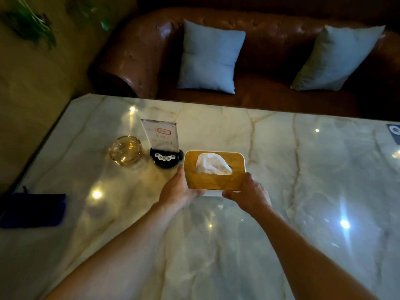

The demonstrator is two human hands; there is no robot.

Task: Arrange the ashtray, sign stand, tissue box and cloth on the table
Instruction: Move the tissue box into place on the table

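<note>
Head view: left hand (pixel 177 191) and right hand (pixel 249 195) grip tissue box (pixel 214 169), placing it just right of sign stand (pixel 162 141). Next: release squarely; cloth (pixel 32 210) pending.

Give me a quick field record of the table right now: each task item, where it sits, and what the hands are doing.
ashtray: far left of the row, empty glass
sign stand: upright, right of ashtray
tissue box: right of sign stand, tissue sticking out
cloth: blue, folded, near left table edge
left hand: grips box's left near corner
right hand: grips box's right near corner
table: glossy marble
</note>
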